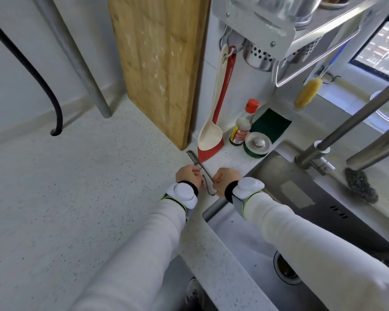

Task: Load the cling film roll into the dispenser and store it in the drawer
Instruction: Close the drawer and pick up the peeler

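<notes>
My left hand and my right hand are close together above the speckled counter, near the sink's corner. Both grip a thin bent metal tool, which looks like a peeler. Its blade end points away towards the wall, and its looped handle curves down between my wrists. My left fingers curl round the middle of the tool, and my right fingers curl round the handle loop. No cling film roll, dispenser or drawer shows in this view.
A wooden cutting board leans on the wall ahead. A cream spoon and red spatula hang beside it. A sauce bottle, sink plug and green sponge stand behind the sink. The faucet and a scrubber are at right.
</notes>
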`<state>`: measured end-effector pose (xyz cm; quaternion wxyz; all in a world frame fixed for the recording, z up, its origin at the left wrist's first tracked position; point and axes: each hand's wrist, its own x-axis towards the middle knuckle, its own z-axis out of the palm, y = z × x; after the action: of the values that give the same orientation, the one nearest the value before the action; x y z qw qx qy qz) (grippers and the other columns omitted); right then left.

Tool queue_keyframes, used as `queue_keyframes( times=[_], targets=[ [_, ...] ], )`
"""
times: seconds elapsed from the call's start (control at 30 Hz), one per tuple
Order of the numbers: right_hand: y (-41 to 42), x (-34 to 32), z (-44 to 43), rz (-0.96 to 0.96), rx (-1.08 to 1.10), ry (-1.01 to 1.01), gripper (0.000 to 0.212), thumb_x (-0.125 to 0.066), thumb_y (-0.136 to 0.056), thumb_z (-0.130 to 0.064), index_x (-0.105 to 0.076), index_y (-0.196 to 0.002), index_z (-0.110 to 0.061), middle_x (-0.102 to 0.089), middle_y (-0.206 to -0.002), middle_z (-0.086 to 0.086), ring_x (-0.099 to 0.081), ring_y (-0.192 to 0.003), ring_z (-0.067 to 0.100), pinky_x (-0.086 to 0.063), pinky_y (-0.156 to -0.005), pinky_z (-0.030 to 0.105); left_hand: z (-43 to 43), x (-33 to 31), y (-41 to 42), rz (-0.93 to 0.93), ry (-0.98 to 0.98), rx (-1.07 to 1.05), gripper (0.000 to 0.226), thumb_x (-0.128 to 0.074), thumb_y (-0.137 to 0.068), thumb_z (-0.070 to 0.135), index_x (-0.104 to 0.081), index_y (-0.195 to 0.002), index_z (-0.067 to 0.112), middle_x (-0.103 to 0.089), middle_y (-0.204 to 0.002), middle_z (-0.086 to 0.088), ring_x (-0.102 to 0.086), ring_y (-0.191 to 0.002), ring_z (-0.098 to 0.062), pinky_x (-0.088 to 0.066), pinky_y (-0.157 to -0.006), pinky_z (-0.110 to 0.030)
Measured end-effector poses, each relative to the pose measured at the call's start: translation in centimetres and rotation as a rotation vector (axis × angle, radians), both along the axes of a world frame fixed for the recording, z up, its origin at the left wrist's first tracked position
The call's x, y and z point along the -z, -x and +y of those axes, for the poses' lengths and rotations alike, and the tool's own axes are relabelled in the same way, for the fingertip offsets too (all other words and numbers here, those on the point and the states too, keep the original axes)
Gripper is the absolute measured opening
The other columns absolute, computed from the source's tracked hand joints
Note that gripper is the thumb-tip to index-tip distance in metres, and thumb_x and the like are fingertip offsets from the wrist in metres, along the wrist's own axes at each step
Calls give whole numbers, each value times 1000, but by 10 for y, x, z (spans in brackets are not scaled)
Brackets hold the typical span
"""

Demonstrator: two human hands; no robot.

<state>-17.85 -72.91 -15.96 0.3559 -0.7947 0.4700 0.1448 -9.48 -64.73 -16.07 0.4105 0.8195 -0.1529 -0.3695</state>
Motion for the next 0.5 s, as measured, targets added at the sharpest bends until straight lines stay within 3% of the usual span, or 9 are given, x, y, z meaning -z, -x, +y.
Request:
queue_keyframes(
  times=[0.1,0.17,0.23,0.3,0.37,0.43,0.5],
  targets=[
    [0,5,-9,29,-31,9,15,-55,-81,-10,-67,-90,-13,-75,-89,7,-72,-80,26,-59,-79,32,-8,1,1,-62,-25,71,34,-43,-92,3,-61,-120,2,-64,-120,-17,-63,-106,-34,-50,-94,-40],
    [0,6,-12,43,-43,26,13,-54,-80,-11,-67,-82,-14,-75,-90,7,-71,-82,26,-57,-77,28,-12,1,2,-113,-52,106,33,-43,-92,4,-62,-119,1,-64,-121,-17,-60,-109,-34,-48,-96,-39],
    [0,8,-16,39,-37,38,14,-54,-81,-12,-60,-70,-18,-73,-92,8,-71,-85,27,-57,-81,31,-15,2,4,-148,-68,109,33,-42,-90,2,-63,-115,-2,-65,-115,-19,-60,-107,-35,-48,-94,-40],
    [-1,10,-19,35,-23,47,14,-53,-81,-10,-64,-73,-14,-72,-97,11,-71,-87,30,-57,-82,35,-18,2,5,-157,-73,103,32,-40,-89,1,-64,-110,-4,-66,-111,-22,-60,-103,-35,-49,-91,-41],
    [-3,11,-22,36,-33,60,14,-52,-81,-8,-65,-80,-8,-71,-100,14,-70,-90,31,-57,-78,31,-19,3,5,-165,-85,111,26,-39,-87,-1,-64,-89,-1,-65,-106,-25,-59,-89,-33,-49,-80,-34],
    [-4,10,-23,43,-39,86,15,-52,-81,-10,-57,-69,-19,-71,-98,10,-71,-87,28,-57,-83,35,-19,3,5,-179,-102,127,22,-38,-85,-2,-50,-68,4,-64,-101,-30,-54,-80,-35,-39,-69,-28],
    [-5,11,-24,51,-43,104,17,-52,-82,-11,-55,-68,-22,-71,-95,9,-71,-86,26,-57,-85,39,-19,2,5,-169,-101,137,20,-37,-86,-2,-54,-75,-2,-64,-101,-28,-59,-91,-39,-44,-74,-31]
  ],
)
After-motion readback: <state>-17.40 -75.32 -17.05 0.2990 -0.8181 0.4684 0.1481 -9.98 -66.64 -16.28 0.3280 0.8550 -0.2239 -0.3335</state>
